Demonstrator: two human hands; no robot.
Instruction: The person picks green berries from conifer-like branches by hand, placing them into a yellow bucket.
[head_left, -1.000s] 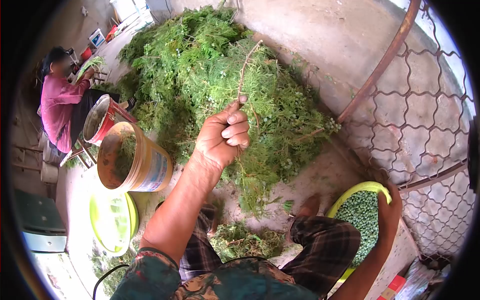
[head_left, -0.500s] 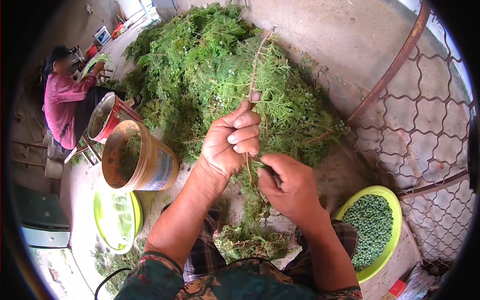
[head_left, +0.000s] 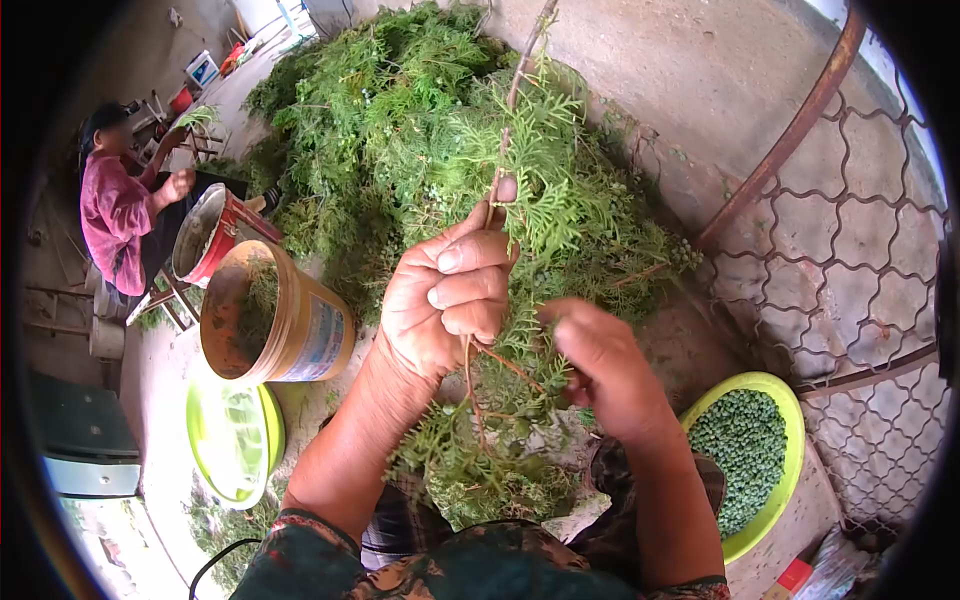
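My left hand (head_left: 450, 290) is closed round the stem of an evergreen branch (head_left: 545, 205) with flat, scaly green sprays. The branch's bare woody end points up and away, and its leafy twigs hang below my fist. Just right of the branch is my right hand (head_left: 605, 370), its fingers curled in and slightly blurred; what they hold, if anything, is hidden. To the right of that hand stands a yellow-green basin (head_left: 793, 440) holding many small round green cones or berries (head_left: 742, 450). Loose clippings (head_left: 500, 490) lie on the floor between my knees.
A large heap of cut evergreen branches (head_left: 400, 130) lies ahead against the wall. At left are a tan bucket (head_left: 325, 335), a red bucket (head_left: 228, 240) and a green basin (head_left: 272, 430). A seated person (head_left: 115, 210) works beyond them. Wire mesh fencing (head_left: 850, 230) stands at right.
My left hand has shifted slightly left, and the branch's leafy lower twigs now spread out below it. My right hand has moved a little right, away from the stem. The other person's arms have moved.
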